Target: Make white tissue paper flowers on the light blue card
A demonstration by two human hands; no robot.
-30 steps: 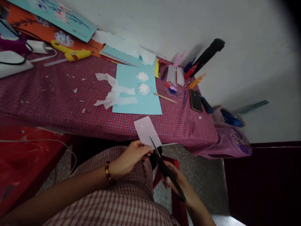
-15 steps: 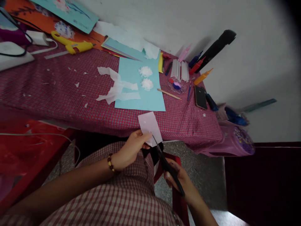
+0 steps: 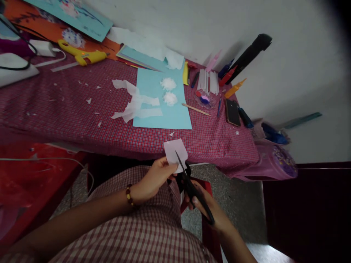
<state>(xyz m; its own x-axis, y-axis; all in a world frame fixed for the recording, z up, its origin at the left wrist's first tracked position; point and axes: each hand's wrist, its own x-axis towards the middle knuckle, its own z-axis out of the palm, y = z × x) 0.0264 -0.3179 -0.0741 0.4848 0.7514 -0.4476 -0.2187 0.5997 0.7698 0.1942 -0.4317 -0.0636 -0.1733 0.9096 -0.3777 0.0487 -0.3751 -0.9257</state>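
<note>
My left hand [image 3: 152, 179] pinches a small pale pink paper piece [image 3: 175, 150] by its lower edge, just in front of the table's near edge. My right hand [image 3: 208, 211] grips black scissors [image 3: 192, 190], fingers through the handles, with the blades reaching up into the paper. Both hands hover over my lap, which is covered in checked cloth. On the table behind lie a light blue sheet [image 3: 159, 104] carrying two white fluffy tufts [image 3: 169, 91] and torn white tissue strips [image 3: 134, 106].
The table [image 3: 68, 109] has a red checked cloth strewn with paper scraps. A yellow glue gun [image 3: 82, 55], white sticks [image 3: 208, 81], markers, a phone [image 3: 232, 112] and a wooden stick [image 3: 196, 109] lie at the back. A purple bag [image 3: 270, 164] hangs at right; a red surface [image 3: 33, 175] is at left.
The pink paper has got shorter and now has a rounded top edge. A small scrap now lies on the cloth just above it. The scissors shifted slightly left.
</note>
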